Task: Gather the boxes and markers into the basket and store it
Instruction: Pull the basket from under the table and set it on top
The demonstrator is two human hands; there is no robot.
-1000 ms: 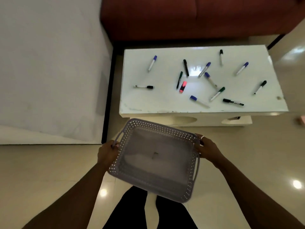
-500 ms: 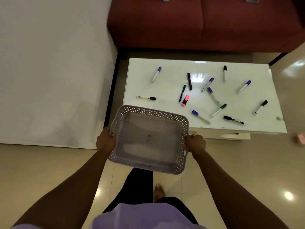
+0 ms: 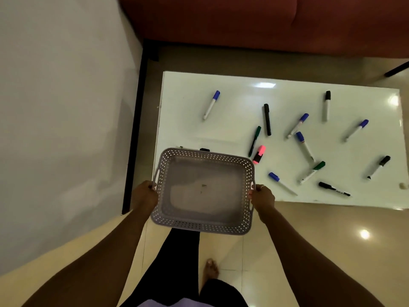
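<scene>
I hold an empty grey perforated basket [image 3: 205, 227] level in front of me, over the near left corner of the white table [image 3: 232, 103]. My left hand [image 3: 143, 196] grips its left handle and my right hand [image 3: 262, 197] grips its right handle. Several markers lie scattered on the table: a blue-capped one [image 3: 211, 104] at the far left, a black one [image 3: 267, 119], a green one [image 3: 254, 141], a pink highlighter [image 3: 259, 154] and others to the right. The basket hides most of one black-capped marker [image 3: 204, 149]. No boxes are in view.
A dark red sofa [image 3: 243, 21] stands beyond the table. A white wall panel [image 3: 62, 107] fills the left side, with a black strip along its edge. Shiny beige floor tiles [image 3: 332, 229] lie on my right. My legs and a bare foot [image 3: 211, 270] show below.
I have stepped closer to the table. The basket has moved forward and up, from tilted over the floor to level over the table's near left corner. Both hands keep their grip.
</scene>
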